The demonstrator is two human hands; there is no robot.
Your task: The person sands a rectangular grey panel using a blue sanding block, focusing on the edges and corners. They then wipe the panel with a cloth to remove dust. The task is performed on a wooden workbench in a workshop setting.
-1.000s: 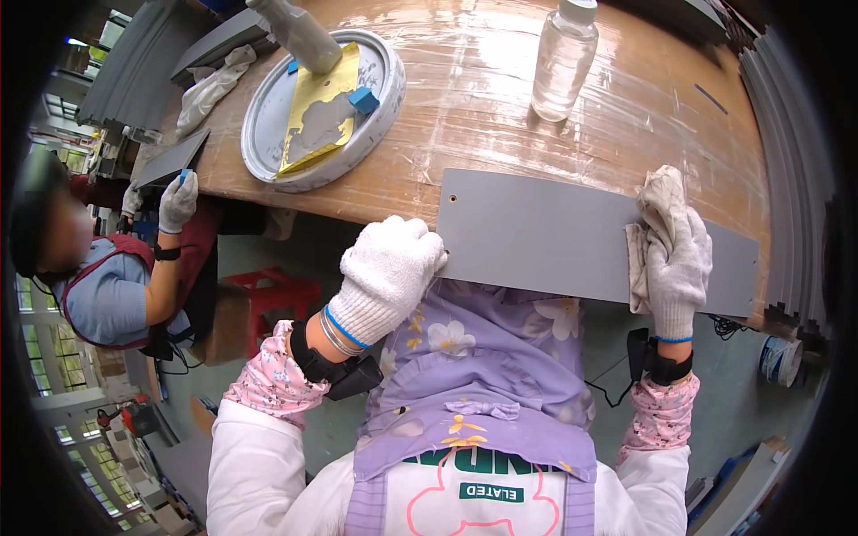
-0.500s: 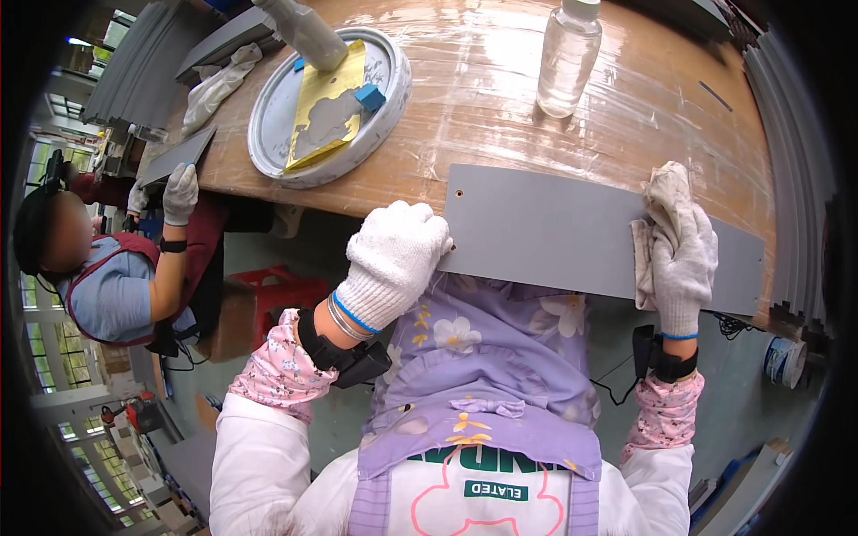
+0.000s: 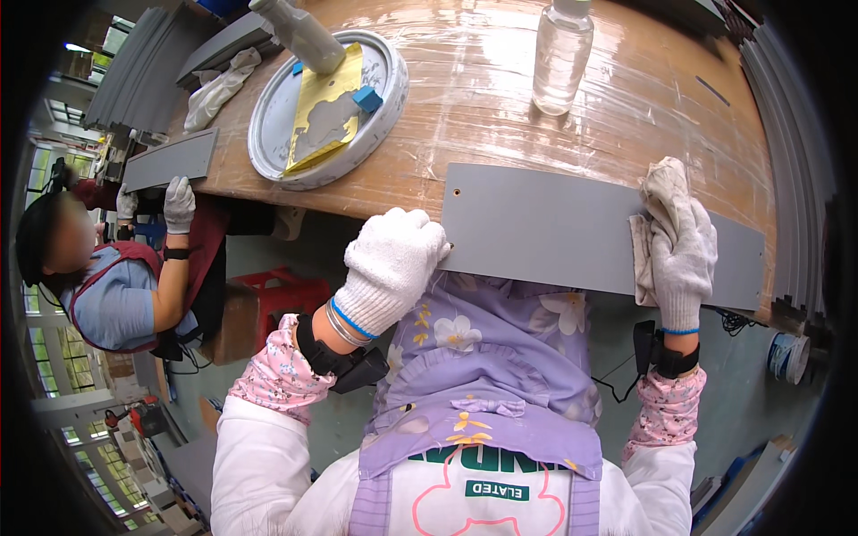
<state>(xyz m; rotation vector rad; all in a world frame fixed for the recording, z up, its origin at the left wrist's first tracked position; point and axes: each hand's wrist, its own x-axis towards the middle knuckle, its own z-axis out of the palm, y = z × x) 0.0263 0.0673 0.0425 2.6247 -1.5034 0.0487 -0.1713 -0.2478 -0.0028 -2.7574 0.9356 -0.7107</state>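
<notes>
A long grey panel (image 3: 545,225) lies across the near edge of the wooden table (image 3: 500,98). My left hand (image 3: 393,259), in a white knit glove, grips the panel's left end, near a small hole. My right hand (image 3: 684,255), also gloved, presses a crumpled off-white cloth (image 3: 660,188) onto the panel near its right end.
A round white tray (image 3: 268,143) holds a yellow sheet (image 3: 332,89), a blue block and a grey bottle (image 3: 299,31). A clear plastic bottle (image 3: 561,55) stands behind the panel. Stacked grey panels (image 3: 791,134) line the right. A seated person at left holds another grey panel (image 3: 170,159).
The panel and both my hands sit slightly lower and to the right. The person at left has brought a gloved hand down along their panel.
</notes>
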